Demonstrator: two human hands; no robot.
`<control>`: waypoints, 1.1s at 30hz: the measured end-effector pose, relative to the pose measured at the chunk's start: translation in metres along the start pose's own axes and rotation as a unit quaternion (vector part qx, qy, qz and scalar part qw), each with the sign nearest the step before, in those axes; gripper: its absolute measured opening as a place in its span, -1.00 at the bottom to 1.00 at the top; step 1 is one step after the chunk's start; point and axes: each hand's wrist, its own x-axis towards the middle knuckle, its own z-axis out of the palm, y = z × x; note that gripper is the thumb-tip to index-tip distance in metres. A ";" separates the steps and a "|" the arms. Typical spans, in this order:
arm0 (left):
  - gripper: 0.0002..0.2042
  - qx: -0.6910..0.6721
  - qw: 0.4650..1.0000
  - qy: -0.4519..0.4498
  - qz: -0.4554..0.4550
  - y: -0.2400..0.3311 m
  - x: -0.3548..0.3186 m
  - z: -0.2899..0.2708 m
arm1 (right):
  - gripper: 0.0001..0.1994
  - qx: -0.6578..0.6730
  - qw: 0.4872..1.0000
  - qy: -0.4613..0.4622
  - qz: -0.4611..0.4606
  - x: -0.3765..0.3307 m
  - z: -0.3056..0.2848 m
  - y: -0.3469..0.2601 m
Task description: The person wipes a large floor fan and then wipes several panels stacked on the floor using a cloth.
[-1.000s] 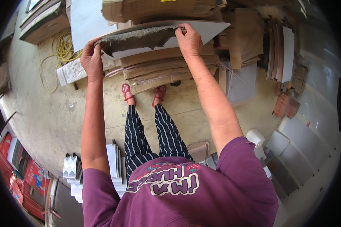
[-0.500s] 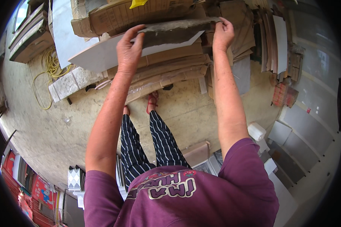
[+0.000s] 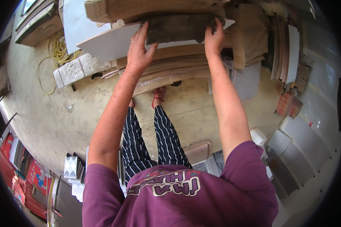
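A dark grey cloth-like sheet (image 3: 176, 29) spreads across the long white board (image 3: 108, 41), its lower edge along the board's near side. My left hand (image 3: 140, 53) is at the left end of the sheet, fingers stretched forward and the thumb held apart. At the other end, my right hand (image 3: 215, 39) has thumb and fingers at the sheet's edge, with dark material bunched around the fingertips. The board rests on a stack of flat brown cartons (image 3: 178, 62).
A large cardboard box (image 3: 140, 10) lies just beyond the board. To the left are a white wrapped slab (image 3: 75, 70) and a coiled yellow cord (image 3: 60, 51). Upright panels (image 3: 291, 53) lean at the right. Patterned white boxes (image 3: 72, 170) stand behind my left side.
The sheet, earlier stretched between my hands with its fuzzy upper edge raised, now lies flatter against the board. My left hand has shifted right and its pinch has loosened; my right has moved slightly left.
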 end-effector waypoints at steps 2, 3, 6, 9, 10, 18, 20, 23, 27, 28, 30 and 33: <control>-0.30 -0.009 0.999 0.018 -0.032 -0.006 -0.010 -0.017 | -0.58 0.015 1.000 -0.015 -0.005 -0.017 0.006 -0.021; -0.30 -0.014 0.998 0.028 -0.050 -0.010 -0.015 -0.024 | -0.58 0.007 0.999 -0.037 0.010 -0.026 0.008 -0.036; -0.28 0.013 0.996 0.071 -0.057 -0.032 -0.026 -0.052 | -0.57 0.018 0.998 -0.068 -0.002 -0.048 0.027 -0.058; -0.27 0.036 0.992 0.115 -0.047 -0.053 -0.035 -0.084 | -0.58 0.029 0.993 -0.113 -0.018 -0.073 0.046 -0.087; -0.27 0.054 0.990 0.129 -0.029 -0.065 -0.039 -0.092 | -0.57 0.036 0.992 -0.119 -0.026 -0.081 0.054 -0.096; -0.28 -0.019 0.973 0.167 -0.161 -0.103 -0.069 -0.111 | -0.67 0.216 0.969 -0.111 0.041 -0.115 0.087 -0.137; -0.28 -0.044 0.972 0.161 -0.167 -0.119 -0.078 -0.098 | -0.70 0.266 0.957 -0.107 0.047 -0.114 0.086 -0.136; -0.27 -0.102 0.963 0.147 -0.203 -0.131 -0.083 -0.076 | -0.75 0.283 0.950 -0.113 0.062 -0.115 0.086 -0.125; -0.25 -0.164 0.943 0.138 -0.255 -0.132 -0.070 -0.047 | -0.80 0.236 0.960 -0.113 0.098 -0.116 0.087 -0.089; -0.25 -0.170 0.939 0.136 -0.264 -0.133 -0.066 -0.041 | -0.80 0.207 0.968 -0.105 0.097 -0.116 0.088 -0.074; -0.29 -0.190 0.936 0.136 -0.262 -0.138 -0.066 -0.032 | -0.85 0.231 0.953 -0.112 0.159 -0.117 0.085 -0.057; -0.36 -0.254 0.919 0.131 -0.271 -0.130 -0.068 -0.027 | -0.86 0.236 0.955 -0.095 0.154 -0.120 0.086 -0.029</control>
